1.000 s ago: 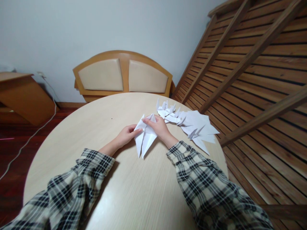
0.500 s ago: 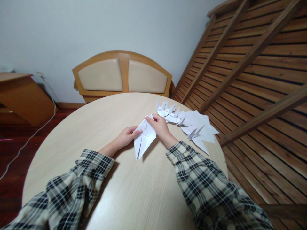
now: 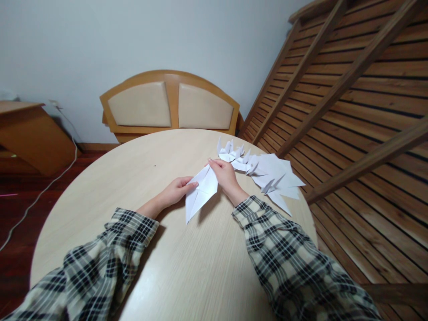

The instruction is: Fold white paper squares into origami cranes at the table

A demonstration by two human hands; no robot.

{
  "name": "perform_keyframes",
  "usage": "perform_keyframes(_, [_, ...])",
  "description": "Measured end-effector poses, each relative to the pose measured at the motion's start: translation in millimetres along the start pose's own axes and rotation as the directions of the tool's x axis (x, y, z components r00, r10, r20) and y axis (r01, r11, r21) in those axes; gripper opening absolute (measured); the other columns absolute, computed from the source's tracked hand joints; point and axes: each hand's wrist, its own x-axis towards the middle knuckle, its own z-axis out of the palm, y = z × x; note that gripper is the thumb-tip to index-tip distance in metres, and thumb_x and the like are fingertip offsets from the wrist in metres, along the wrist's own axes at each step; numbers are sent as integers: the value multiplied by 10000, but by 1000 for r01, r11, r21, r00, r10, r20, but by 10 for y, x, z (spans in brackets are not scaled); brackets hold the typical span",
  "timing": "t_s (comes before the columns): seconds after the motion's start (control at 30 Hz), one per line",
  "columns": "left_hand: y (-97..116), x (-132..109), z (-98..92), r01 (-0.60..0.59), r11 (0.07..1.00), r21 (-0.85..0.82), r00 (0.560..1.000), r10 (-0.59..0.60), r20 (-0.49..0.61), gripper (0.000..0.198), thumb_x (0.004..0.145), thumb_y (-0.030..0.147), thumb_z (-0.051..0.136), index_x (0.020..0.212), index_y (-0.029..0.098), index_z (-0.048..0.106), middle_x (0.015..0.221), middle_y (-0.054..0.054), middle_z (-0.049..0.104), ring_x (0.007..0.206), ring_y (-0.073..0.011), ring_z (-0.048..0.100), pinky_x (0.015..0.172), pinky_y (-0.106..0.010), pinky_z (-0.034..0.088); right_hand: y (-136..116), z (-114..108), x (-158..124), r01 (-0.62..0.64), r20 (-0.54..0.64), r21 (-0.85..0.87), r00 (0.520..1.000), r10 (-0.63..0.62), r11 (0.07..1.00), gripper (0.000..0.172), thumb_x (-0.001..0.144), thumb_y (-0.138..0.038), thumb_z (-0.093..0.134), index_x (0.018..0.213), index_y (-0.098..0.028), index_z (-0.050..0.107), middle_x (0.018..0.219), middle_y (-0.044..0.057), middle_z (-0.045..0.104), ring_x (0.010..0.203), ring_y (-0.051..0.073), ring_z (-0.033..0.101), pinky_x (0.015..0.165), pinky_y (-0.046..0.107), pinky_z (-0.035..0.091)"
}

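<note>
The table (image 3: 187, 267) is pale wood-grain, smooth, faintly shiny at its near side; the sheet (image 3: 203, 189) above it is matt white paper, creased; the folded pieces (image 3: 243, 166) on it, matt paper too; the sleeves (image 3: 284, 249) over it, soft matt cloth; the headboard (image 3: 174, 104) behind it, satiny wood with smooth, leather-like panels (image 3: 140, 106); the slats (image 3: 359, 104) to its right, dull, grainy wood; the floor (image 3: 23, 218) to its left, glossy.

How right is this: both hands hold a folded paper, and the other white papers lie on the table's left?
Wrong side: the head view shows the other white papers on the table's right. The left hand and right hand do hold the folded paper.
</note>
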Motion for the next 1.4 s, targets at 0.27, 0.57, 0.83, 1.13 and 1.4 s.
perform_keyframes(0.27, [19,4,6,11,1000,29,1000,-11,14,315,817,392,617,936,102,653,758,-65,653,612,-128,533,557,-252,381,99,13,29,-17,0,-30,1000,17,999,453,850,-547,486,652,-167,631,573,9,550,515,117,460,491,252,313])
perform_keyframes(0.57, [60,-29,21,-14,990,143,996,26,-82,298,799,380,611,894,104,669,732,-59,642,573,-118,504,508,-244,352,42,-19,38,21,11,0,1000,-21,1000,365,797,-513,593,695,-170,664,615,7,568,561,113,482,515,244,331])
perform_keyframes(0.83, [14,20,21,-4,990,141,988,26,-154,347,781,427,633,922,113,677,722,-65,635,565,-132,509,488,-255,340,38,33,-6,-8,-24,129,1000,12,992,417,855,-547,511,770,-174,676,696,47,637,625,138,568,567,267,417])
perform_keyframes(1.13, [-42,114,-23,-179,984,4,881,162,-445,310,742,353,689,956,129,671,848,-79,656,672,-154,537,597,-286,401,237,44,-201,-208,57,277,978,200,938,458,835,-624,510,898,-186,626,776,40,639,600,111,570,532,236,434])
perform_keyframes(1.4, [-45,133,-4,-239,971,-24,844,195,-499,264,729,313,699,919,139,644,791,-56,630,650,-155,524,583,-291,391,230,66,-286,-111,218,186,974,70,976,439,883,-617,449,882,-208,607,851,42,639,724,151,593,637,280,478])
